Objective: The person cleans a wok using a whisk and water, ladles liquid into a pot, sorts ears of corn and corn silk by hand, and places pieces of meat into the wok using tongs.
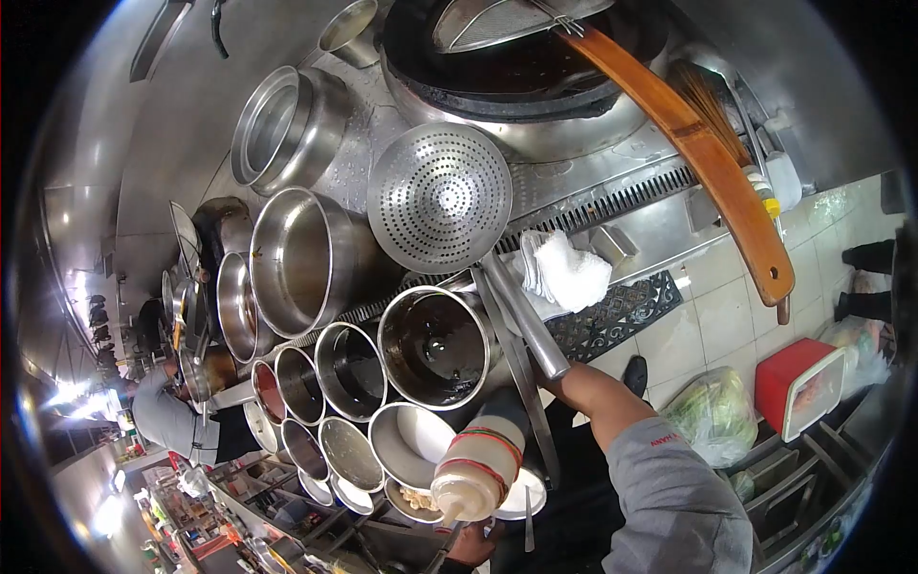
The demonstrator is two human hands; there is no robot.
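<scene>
From the lower right my right arm in a grey sleeve reaches in. My right hand (562, 385) is beside the end of the handle of a perforated metal skimmer (440, 196); its fingers are hidden behind the metal. At the bottom edge my left hand (470, 543) is closed, with a thin dark rod beside it; what it grips is unclear. Just above it stands a squeeze bottle (478, 469) with red and green bands, its pale nozzle near the hand. A white bowl (409, 435) and a steel pot of dark liquid (435, 346) stand beside the bottle.
Several smaller pots of sauces stand to the left. A wok (497, 91) bears a mesh strainer with a wooden handle (684, 143). A white cloth (564, 273) lies by the grate. A red box (789, 383) and bagged greens (712, 416) sit at right. A co-worker (172, 411) stands left.
</scene>
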